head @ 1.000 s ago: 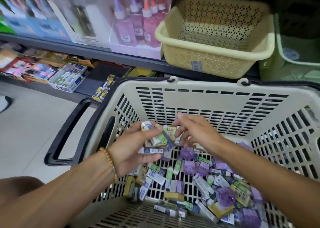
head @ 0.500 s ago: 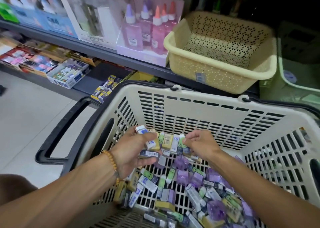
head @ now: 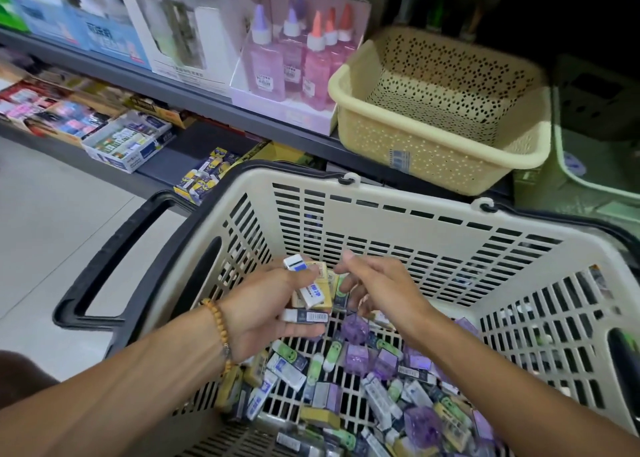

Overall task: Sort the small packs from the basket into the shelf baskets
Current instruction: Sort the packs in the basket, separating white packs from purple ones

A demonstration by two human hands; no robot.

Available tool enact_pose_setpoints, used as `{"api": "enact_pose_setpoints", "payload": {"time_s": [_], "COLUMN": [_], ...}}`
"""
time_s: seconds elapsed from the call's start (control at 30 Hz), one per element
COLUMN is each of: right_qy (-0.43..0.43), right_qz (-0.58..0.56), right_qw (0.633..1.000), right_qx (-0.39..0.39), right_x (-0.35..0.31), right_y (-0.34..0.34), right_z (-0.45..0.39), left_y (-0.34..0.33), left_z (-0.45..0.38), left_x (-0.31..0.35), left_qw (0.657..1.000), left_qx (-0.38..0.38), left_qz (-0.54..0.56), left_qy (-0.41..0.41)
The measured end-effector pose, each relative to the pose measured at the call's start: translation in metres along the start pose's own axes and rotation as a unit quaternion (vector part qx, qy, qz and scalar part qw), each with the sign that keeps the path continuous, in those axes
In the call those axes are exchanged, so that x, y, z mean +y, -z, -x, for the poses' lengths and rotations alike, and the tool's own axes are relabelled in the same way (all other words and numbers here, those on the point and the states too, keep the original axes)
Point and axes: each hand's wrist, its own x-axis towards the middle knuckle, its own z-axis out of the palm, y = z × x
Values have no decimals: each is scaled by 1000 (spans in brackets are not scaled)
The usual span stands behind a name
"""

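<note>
Left hand point(head: 266, 304): grip curled round a stack of small packs point(head: 313, 292) above the shopping basket point(head: 381, 221). Right hand point(head: 377, 290): loosely curled, contents unclear. Keep stack square; sort by type into the yellow shelf basket point(head: 443, 151).

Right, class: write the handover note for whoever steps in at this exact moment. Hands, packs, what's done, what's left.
Left hand: grips a stack of small packs over the shopping basket.
Right hand: fingers loosely curled beside the stack; whether it holds a pack cannot be told.
Loose packs: many on the shopping basket's floor.
Beige shelf basket: no packs visible inside.
Done: a handful gathered.
Left: move packs into the shelf baskets.
</note>
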Motion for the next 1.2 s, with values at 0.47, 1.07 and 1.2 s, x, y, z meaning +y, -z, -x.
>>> {"api": "enact_pose_setpoints", "payload": {"time_s": [0.47,1.07,1.2], "right_qy": [-74,-19,-18], "right_qz": [-136,45,-1], "right_qw": [986,997,998], "right_qx": [57,-56,-68], "right_x": [2,-3,-14], "right_y": [24,19,7], "right_z": [5,12,13], "left_y": [-12,-23,-22], "left_z": [-8,-12,-11], "left_x": [1,0,0], "left_qw": [999,999,999], "left_qx": [15,14,-2], "left_qz": [-38,34,24], "left_qy": [-27,-26,-39]}}
